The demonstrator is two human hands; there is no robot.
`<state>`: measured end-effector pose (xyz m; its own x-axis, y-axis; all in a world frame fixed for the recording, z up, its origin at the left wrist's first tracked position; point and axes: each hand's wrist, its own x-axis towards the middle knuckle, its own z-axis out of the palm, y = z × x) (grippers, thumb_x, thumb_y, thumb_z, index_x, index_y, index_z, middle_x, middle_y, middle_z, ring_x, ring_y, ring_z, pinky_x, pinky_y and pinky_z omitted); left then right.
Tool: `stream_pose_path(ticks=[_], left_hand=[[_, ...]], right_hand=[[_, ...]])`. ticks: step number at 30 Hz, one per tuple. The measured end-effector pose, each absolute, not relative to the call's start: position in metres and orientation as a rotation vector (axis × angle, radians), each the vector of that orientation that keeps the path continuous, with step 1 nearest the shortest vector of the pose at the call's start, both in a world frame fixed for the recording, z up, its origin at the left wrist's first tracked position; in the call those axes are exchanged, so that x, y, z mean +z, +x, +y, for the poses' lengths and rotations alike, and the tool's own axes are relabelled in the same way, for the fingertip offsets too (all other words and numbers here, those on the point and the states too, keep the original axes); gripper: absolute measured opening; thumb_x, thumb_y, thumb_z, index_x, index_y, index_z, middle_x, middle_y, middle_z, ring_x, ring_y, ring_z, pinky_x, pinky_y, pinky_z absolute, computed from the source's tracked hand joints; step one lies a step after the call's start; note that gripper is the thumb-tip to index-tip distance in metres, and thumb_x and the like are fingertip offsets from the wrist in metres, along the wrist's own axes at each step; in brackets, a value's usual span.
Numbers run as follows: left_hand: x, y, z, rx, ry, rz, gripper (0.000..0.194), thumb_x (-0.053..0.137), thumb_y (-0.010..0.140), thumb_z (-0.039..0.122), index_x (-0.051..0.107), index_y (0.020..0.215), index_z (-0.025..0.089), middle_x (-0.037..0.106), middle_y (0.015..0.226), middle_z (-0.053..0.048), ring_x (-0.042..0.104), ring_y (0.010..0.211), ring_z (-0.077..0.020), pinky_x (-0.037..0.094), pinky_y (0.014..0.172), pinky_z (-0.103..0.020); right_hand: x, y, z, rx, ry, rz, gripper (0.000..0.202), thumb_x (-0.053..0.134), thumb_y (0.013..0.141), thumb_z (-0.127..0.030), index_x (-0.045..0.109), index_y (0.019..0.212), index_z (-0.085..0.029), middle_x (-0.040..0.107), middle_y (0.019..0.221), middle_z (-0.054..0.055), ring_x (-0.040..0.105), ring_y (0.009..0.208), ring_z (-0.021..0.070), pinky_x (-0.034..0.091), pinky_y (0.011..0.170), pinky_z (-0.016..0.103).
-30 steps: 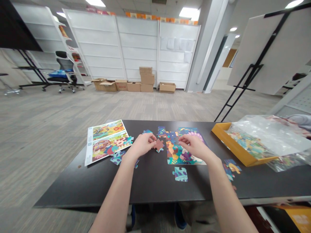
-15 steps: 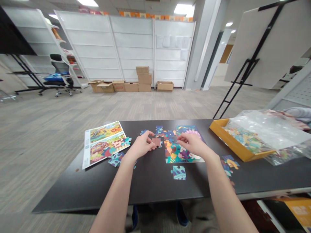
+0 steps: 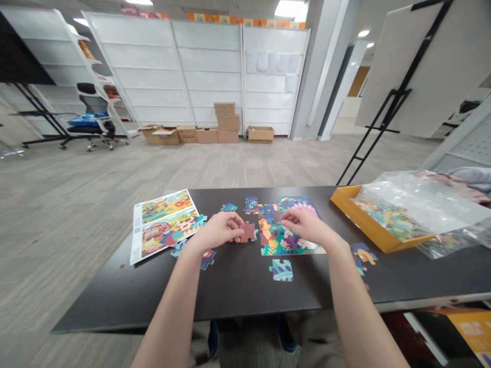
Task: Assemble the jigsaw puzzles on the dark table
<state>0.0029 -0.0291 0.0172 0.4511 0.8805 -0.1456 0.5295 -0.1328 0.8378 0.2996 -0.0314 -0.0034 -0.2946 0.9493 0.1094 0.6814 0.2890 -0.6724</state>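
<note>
My left hand (image 3: pixel 223 230) pinches a brown puzzle piece (image 3: pixel 248 233), its back side showing, just left of the partly joined jigsaw puzzle (image 3: pixel 273 246). My right hand (image 3: pixel 304 224) hovers over the upper right part of the puzzle. Its fingers are loosely bent, a small gap shows before the thumb, and I see nothing between them. The hand covers some of the puzzle. One teal leaf-patterned puzzle piece (image 3: pixel 282 270) lies in front of the puzzle, and a small blue piece (image 3: pixel 229 207) lies behind my left hand. More pieces (image 3: pixel 207 259) lie partly hidden by my left wrist.
A picture sheet (image 3: pixel 153 225) lies on the black table (image 3: pixel 153 301) at the left. To the right, a yellow box (image 3: pixel 368 225) holds pieces and clear plastic. Loose pieces (image 3: pixel 362 254) sit beside my right forearm. Cardboard boxes (image 3: pixel 226 122) stand across the floor.
My left hand has shifted slightly down with the brown piece, away from the small blue piece. My right hand has barely moved.
</note>
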Motion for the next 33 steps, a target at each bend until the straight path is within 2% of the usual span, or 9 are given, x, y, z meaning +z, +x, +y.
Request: stream_pose_path(ticks=[8, 14, 19, 22, 28, 33], left_hand=[[0.008, 0.005, -0.039, 0.299, 1.759, 1.201, 0.016, 0.068, 0.073, 0.024, 0.067, 0.088, 0.016, 0.074, 0.065, -0.004, 0.071, 0.059, -0.0181, 0.058, 0.058, -0.028], [0.005, 0.009, -0.036, 0.336, 1.847, 1.166, 0.017, 0.067, 0.073, 0.028, 0.071, 0.086, 0.018, 0.075, 0.072, -0.003, 0.072, 0.065, -0.0185, 0.055, 0.059, -0.025], [0.002, 0.011, -0.034, 0.313, 1.923, 1.203, 0.018, 0.066, 0.074, 0.030, 0.072, 0.087, 0.019, 0.074, 0.068, -0.001, 0.071, 0.064, -0.0188, 0.052, 0.060, -0.026], [-0.001, 0.012, -0.033, 0.331, 1.996, 1.248, 0.020, 0.069, 0.075, 0.035, 0.072, 0.087, 0.020, 0.074, 0.071, -0.001, 0.070, 0.066, -0.0187, 0.050, 0.062, -0.026], [-0.002, 0.020, -0.034, 0.322, 2.208, 1.362, 0.043, 0.078, 0.067, 0.059, 0.071, 0.090, 0.024, 0.071, 0.075, 0.001, 0.066, 0.070, -0.0195, 0.040, 0.060, -0.026], [-0.004, 0.024, -0.034, 0.297, 2.256, 1.432, 0.042, 0.077, 0.068, 0.060, 0.070, 0.091, 0.025, 0.071, 0.081, 0.000, 0.065, 0.075, -0.0202, 0.039, 0.060, -0.027]], right_hand=[[-0.008, 0.301, -0.029, 0.729, -1.440, -2.061, 0.014, 0.063, 0.087, -0.032, 0.068, 0.088, -0.020, 0.074, 0.081, 0.004, 0.069, 0.076, 0.0183, 0.054, 0.073, 0.031], [-0.007, 0.299, -0.030, 0.753, -1.455, -2.048, 0.011, 0.064, 0.088, -0.030, 0.069, 0.088, -0.021, 0.075, 0.082, 0.004, 0.069, 0.076, 0.0185, 0.054, 0.072, 0.031], [-0.010, 0.300, -0.028, 0.776, -1.473, -2.062, 0.011, 0.063, 0.088, -0.030, 0.068, 0.089, -0.021, 0.075, 0.082, 0.004, 0.070, 0.077, 0.0189, 0.055, 0.073, 0.031], [-0.013, 0.301, -0.027, 0.780, -1.479, -2.076, 0.012, 0.063, 0.088, -0.031, 0.068, 0.090, -0.021, 0.075, 0.084, 0.004, 0.070, 0.078, 0.0193, 0.055, 0.074, 0.031], [-0.012, 0.297, -0.028, 0.750, -1.491, -2.107, 0.009, 0.062, 0.089, -0.028, 0.068, 0.088, -0.021, 0.076, 0.085, 0.004, 0.071, 0.079, 0.0194, 0.055, 0.074, 0.031], [-0.012, 0.295, -0.028, 0.761, -1.509, -2.110, 0.008, 0.063, 0.089, -0.028, 0.069, 0.089, -0.022, 0.076, 0.084, 0.004, 0.071, 0.078, 0.0188, 0.055, 0.073, 0.030]])
